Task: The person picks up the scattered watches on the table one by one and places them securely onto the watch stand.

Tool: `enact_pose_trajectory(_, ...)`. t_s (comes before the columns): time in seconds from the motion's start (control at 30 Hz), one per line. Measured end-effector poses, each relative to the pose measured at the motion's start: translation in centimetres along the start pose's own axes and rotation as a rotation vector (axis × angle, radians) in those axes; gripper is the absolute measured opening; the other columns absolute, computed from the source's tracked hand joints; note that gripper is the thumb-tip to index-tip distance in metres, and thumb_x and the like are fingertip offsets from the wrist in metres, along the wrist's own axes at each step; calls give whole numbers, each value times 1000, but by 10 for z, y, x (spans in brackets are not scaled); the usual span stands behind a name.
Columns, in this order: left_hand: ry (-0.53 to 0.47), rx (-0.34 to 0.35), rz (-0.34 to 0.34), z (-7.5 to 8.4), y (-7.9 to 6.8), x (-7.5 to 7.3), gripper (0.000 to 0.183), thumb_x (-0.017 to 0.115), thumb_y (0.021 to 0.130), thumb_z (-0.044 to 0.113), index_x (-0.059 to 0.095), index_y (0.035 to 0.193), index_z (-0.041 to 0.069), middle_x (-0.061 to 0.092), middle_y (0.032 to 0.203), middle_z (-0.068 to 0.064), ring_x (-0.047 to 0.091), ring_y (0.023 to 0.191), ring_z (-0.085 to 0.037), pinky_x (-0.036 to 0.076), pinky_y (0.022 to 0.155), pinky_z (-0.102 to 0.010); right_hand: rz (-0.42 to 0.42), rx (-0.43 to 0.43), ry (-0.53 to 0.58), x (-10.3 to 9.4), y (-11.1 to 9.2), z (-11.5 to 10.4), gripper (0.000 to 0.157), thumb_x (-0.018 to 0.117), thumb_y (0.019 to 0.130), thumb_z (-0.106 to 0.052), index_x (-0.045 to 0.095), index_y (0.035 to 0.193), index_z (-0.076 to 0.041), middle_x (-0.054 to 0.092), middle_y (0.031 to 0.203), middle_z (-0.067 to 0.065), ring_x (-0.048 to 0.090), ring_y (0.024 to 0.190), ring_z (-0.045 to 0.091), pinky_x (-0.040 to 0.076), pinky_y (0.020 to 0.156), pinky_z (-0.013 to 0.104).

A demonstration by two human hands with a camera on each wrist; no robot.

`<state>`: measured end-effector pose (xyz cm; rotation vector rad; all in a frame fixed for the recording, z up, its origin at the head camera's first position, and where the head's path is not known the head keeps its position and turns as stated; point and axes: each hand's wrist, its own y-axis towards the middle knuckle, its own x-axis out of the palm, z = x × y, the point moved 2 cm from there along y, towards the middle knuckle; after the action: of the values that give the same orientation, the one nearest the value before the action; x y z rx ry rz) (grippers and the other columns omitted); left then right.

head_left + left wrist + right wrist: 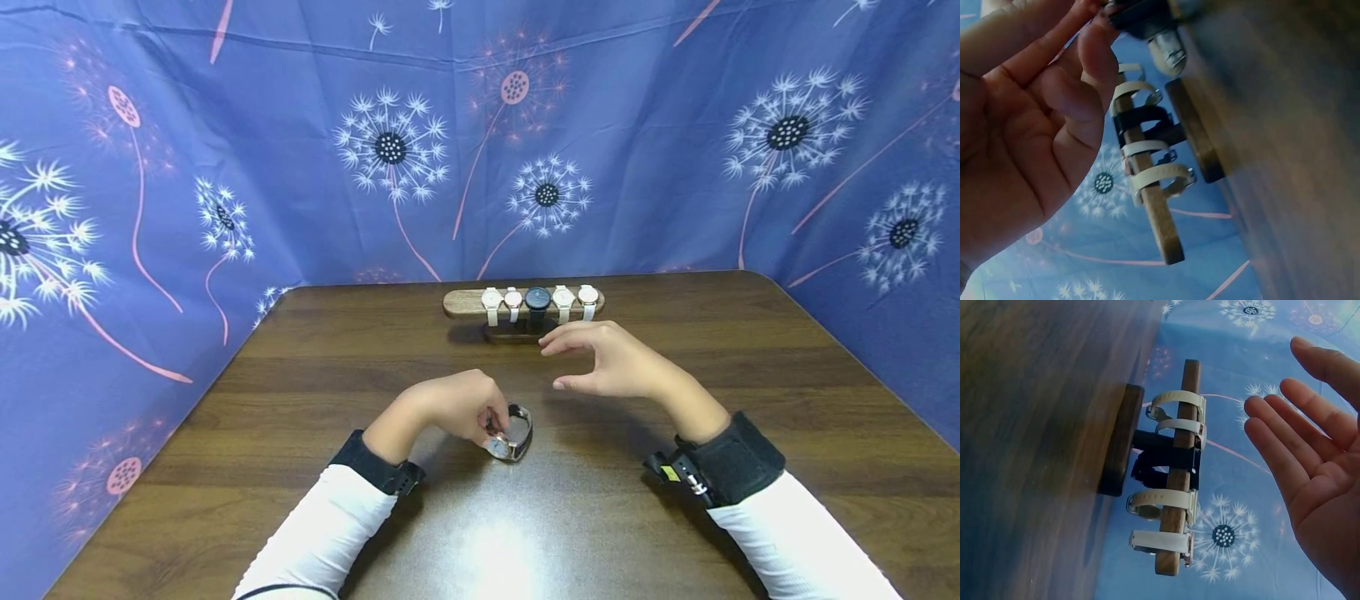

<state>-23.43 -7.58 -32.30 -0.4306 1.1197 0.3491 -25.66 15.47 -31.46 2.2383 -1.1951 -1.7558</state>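
Note:
My left hand (459,407) pinches a wristwatch (519,450) with a dark strap and a pale dial, low over the table's middle. In the left wrist view the dark strap (1141,17) shows at the fingertips along the top edge; the dial is out of that view. My right hand (618,362) hovers in front of the watch stand with its fingers spread from the thumb, holding nothing. On the wooden watch stand (467,304) hang several watches, pale-strapped ones on both sides of a black watch (537,298) at the centre.
The stand's base (1121,440) rests near the back edge of the brown wooden table (337,350). Behind and beside the table hangs a blue cloth (637,167) printed with dandelions. A bright light reflection lies on the tabletop near the front.

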Motion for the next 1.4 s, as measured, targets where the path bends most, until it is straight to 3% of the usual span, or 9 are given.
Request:
enact_pose_trajectory(0.17,34,-4,4,0,3,4,14,80,73,-2,73,79,9,63,70,9,55,65,2,48,63,-12,-25,-22,36,4,2,0,34,83,75,-13,72,107,-8,68,116,4,64,106,23,55,88,38)
enact_pose_trajectory(0.3,5,2,30,0,3,2,12,78,77,0,73,81,9,66,74,8,58,68,2,49,66,-13,-49,-23,62,6,3,-4,33,82,76,-11,72,107,-7,68,115,6,65,104,23,57,84,32)
enact_pose_trajectory(0.47,-81,84,181,-1,-1,-8,10,75,82,3,75,92,6,69,79,4,59,69,0,52,66,-16,-43,-41,40,5,4,-11,34,80,77,-13,71,109,-8,68,117,6,64,106,23,56,86,35)
enact_pose_trajectory(0.57,-221,87,353,-3,-4,-16,13,74,84,4,74,97,3,70,81,1,60,71,-2,54,67,-19,31,-40,46,2,4,-14,34,79,78,-11,71,110,-7,67,117,6,64,107,23,54,91,40)
enact_pose_trajectory(0.7,-512,47,568,-7,-5,-22,18,73,84,1,70,101,-5,71,87,-7,64,77,-10,57,74,-28,224,-46,128,-3,5,-18,38,77,77,2,68,113,1,66,119,12,64,108,25,53,93,38)
enact_pose_trajectory(0.83,-762,-27,708,-7,-5,-24,20,72,84,-2,67,102,-9,71,87,-9,65,77,-16,58,74,-34,388,-97,226,-8,6,-26,42,74,73,15,66,113,7,64,118,18,63,109,25,53,91,32)
enact_pose_trajectory(1.0,-1100,-52,868,1,-3,-24,17,68,83,-6,64,100,-9,70,86,-6,66,72,-16,60,74,-38,446,-113,177,-6,9,-36,37,77,73,12,69,108,3,68,110,13,65,102,21,52,91,24)
enact_pose_trajectory(1.17,-1274,32,909,10,0,-19,14,63,84,-11,65,94,-1,69,84,-5,67,70,-16,60,73,-34,438,-77,153,4,12,-41,32,77,75,9,71,106,0,70,107,9,65,100,22,50,92,23)
enact_pose_trajectory(1.4,-1334,62,885,17,4,-17,22,59,84,-18,63,87,3,70,82,-5,68,72,-15,60,73,-36,479,-29,145,10,12,-42,22,76,76,9,72,96,0,72,100,10,66,97,24,50,93,22)
